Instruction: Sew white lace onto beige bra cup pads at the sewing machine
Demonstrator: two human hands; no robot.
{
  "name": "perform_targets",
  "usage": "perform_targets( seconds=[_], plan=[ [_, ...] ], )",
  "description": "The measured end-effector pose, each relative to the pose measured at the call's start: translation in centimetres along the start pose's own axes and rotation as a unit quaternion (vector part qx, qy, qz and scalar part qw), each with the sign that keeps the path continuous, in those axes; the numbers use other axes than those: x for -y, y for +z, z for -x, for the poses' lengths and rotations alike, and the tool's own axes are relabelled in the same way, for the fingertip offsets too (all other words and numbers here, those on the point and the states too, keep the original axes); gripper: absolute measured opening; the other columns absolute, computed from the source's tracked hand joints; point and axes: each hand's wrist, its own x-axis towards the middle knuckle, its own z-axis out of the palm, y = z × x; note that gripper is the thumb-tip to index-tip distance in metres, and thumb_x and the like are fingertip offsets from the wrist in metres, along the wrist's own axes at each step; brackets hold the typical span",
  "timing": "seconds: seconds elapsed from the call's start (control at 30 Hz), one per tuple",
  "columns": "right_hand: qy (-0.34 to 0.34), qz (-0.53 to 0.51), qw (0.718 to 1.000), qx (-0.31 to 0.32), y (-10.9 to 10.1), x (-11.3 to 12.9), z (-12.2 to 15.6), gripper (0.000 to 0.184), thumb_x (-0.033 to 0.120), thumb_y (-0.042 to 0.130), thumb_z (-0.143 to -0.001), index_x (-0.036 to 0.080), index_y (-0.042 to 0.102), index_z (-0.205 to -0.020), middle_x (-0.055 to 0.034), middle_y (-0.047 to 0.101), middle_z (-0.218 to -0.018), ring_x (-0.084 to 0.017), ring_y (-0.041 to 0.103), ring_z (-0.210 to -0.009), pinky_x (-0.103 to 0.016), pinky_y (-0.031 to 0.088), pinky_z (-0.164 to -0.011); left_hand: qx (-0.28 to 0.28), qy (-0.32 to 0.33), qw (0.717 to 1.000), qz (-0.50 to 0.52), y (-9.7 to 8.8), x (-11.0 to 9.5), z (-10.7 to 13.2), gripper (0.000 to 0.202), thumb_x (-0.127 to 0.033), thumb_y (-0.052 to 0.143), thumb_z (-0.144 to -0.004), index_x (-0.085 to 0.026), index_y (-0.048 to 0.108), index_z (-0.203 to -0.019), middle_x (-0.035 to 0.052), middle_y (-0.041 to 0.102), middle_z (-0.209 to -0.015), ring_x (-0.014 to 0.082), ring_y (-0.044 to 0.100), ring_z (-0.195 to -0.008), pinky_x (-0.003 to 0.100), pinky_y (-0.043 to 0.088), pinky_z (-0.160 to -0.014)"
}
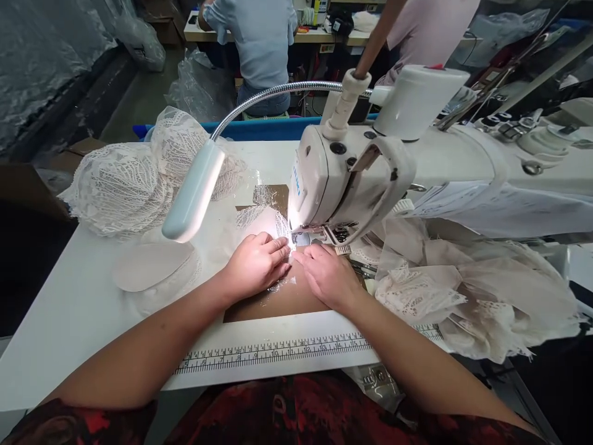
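Observation:
A white sewing machine (308, 185) stands over the table, with its needle area brightly lit. A piece of white lace fabric (264, 219) lies just left of the presser foot, and its near edge is hidden by my fingers. My left hand (259, 262) is closed over this edge, fingers together and bent down onto the lace. Close in front of the needle, my right hand (328, 275) pinches the lace edge with its fingertips, which nearly meet the left ones. Glare blurs the exact contact. Beneath both hands lies a brown sheet (278, 306).
A lamp (194, 191) on a bendy neck hangs left of the machine. Lace cups (120, 188) are heaped at back left, with a pale oval pad (152, 266) nearer. Lace pieces (482, 290) and scissors (364, 269) lie right. A ruler strip (278, 353) lines the front edge. Two people sit beyond.

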Motion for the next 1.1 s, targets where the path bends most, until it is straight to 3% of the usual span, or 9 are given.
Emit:
perform_targets(
  seconds=[0.23, 0.4, 0.7, 0.87, 0.97, 1.1],
  plan=[
    [0.015, -0.002, 0.999, -0.035, 0.2, -0.1, -0.2, 0.038, 0.014, 0.042, -0.087, 0.022, 0.063, -0.119, -0.0069, 0.064, -0.091, -0.021, 0.054, -0.083, -0.030, 0.036, -0.066, 0.001, -0.030, 0.999, -0.015, 0.2, 0.3, -0.4, 0.033, -0.033, 0.047, -0.092, -0.014, 0.066, -0.112, 0.0082, 0.063, -0.122, 0.0239, 0.053, -0.089, 0.038, 0.043, -0.078],
    [-0.001, -0.044, 0.998, -0.044, 0.4, -0.6, 0.0, 0.041, 0.014, 0.042, -0.089, 0.025, 0.060, -0.124, -0.0047, 0.065, -0.092, -0.019, 0.056, -0.085, -0.028, 0.039, -0.069, -0.011, -0.061, 0.998, -0.016, 0.4, 0.6, -0.5, 0.033, -0.033, 0.045, -0.092, -0.015, 0.063, -0.112, 0.0101, 0.063, -0.119, 0.0278, 0.051, -0.102, 0.043, 0.041, -0.086],
    [-0.016, -0.084, 0.995, -0.060, 0.3, -0.8, 0.1, 0.034, 0.017, 0.042, -0.090, 0.021, 0.064, -0.116, -0.0054, 0.067, -0.096, -0.019, 0.060, -0.084, -0.030, 0.044, -0.078, -0.014, -0.138, 0.990, -0.026, 0.1, 1.6, -0.6, 0.034, -0.034, 0.043, -0.091, -0.015, 0.059, -0.115, 0.0129, 0.057, -0.124, 0.0308, 0.046, -0.114, 0.045, 0.039, -0.092],
    [-0.028, -0.077, 0.994, -0.070, 0.8, -1.3, 0.0, 0.033, 0.023, 0.041, -0.091, 0.021, 0.064, -0.115, -0.0068, 0.066, -0.098, -0.020, 0.062, -0.084, -0.032, 0.047, -0.075, -0.015, -0.186, 0.982, -0.028, 0.1, 2.4, -0.3, 0.035, -0.035, 0.044, -0.091, -0.017, 0.057, -0.118, 0.0132, 0.054, -0.125, 0.0305, 0.044, -0.118, 0.046, 0.039, -0.094],
    [-0.045, -0.072, 0.993, -0.076, 1.1, -1.5, -0.1, 0.034, 0.025, 0.039, -0.091, 0.022, 0.064, -0.114, -0.0069, 0.067, -0.097, -0.021, 0.063, -0.085, -0.032, 0.048, -0.072, -0.018, -0.204, 0.979, -0.014, -1.0, 2.8, 0.2, 0.043, -0.040, 0.049, -0.089, -0.017, 0.052, -0.125, 0.0135, 0.052, -0.128, 0.0307, 0.044, -0.120, 0.045, 0.040, -0.095],
    [-0.055, -0.080, 0.992, -0.083, 1.2, -1.8, 0.1, 0.035, 0.025, 0.038, -0.092, 0.022, 0.065, -0.113, -0.0071, 0.067, -0.098, -0.020, 0.064, -0.086, -0.032, 0.049, -0.070, -0.067, -0.248, 0.966, -0.039, -4.8, 3.6, 2.9, 0.047, -0.046, 0.048, -0.089, -0.015, 0.051, -0.124, 0.0132, 0.055, -0.125, 0.0280, 0.049, -0.114, 0.042, 0.042, -0.094]
  ],
)
